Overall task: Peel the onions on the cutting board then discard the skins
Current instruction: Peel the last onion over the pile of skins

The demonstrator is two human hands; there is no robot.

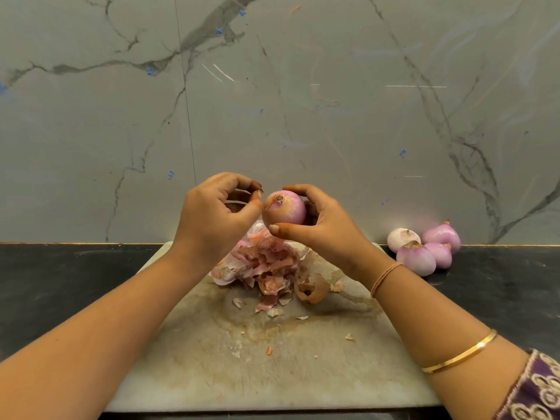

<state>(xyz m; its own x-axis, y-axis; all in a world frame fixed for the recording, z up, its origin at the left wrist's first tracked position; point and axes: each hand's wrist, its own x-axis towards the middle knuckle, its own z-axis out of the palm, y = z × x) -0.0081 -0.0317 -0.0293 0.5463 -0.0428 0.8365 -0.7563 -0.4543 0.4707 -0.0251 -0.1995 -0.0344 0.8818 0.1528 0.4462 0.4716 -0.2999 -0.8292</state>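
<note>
My right hand point(322, 225) grips a partly peeled pink onion point(285, 207) in the air above the cutting board point(272, 368), with brown skin still around its root end. My left hand point(218, 219) is just left of the onion, fingers curled, thumb and fingertips close together beside the root; whether it pinches a bit of skin is unclear. A pile of pink and brown onion skins point(269, 268) lies on the far half of the board below both hands.
Several peeled onions point(424, 247) sit on the dark counter point(60, 283) to the right of the board, against the grey marble wall point(272, 101). Small skin flakes are scattered over the stained board's middle.
</note>
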